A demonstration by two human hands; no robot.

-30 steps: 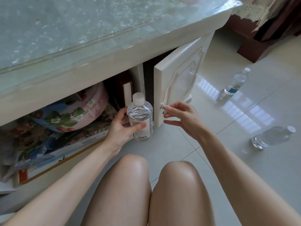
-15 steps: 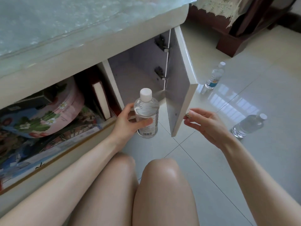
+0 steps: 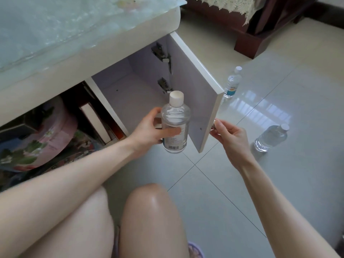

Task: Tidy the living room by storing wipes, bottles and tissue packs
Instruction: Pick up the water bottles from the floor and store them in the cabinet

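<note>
My left hand [image 3: 149,130] grips a clear bottle [image 3: 175,123] with a white cap, upright, in front of the open compartment [image 3: 130,94] of a white low table. My right hand [image 3: 229,135] pinches the small knob on the outer face of the white cabinet door [image 3: 195,90], which stands swung wide open. The compartment's inside looks bare and white. Two more clear bottles are on the floor to the right: one with a blue label [image 3: 232,82] stands upright beyond the door, another [image 3: 270,137] lies tilted near my right hand.
The table has a glass-covered top [image 3: 65,34]. Its open shelf on the left holds a round pink floral tin [image 3: 42,138], a book [image 3: 95,121] and printed boxes. Dark wooden furniture [image 3: 260,25] with a lace cover stands at the back right. My knees [image 3: 149,211] are below.
My right hand has pulled the door from nearly shut to wide open, exposing the compartment. My left hand has kept the bottle and lifted it slightly toward the opening.
</note>
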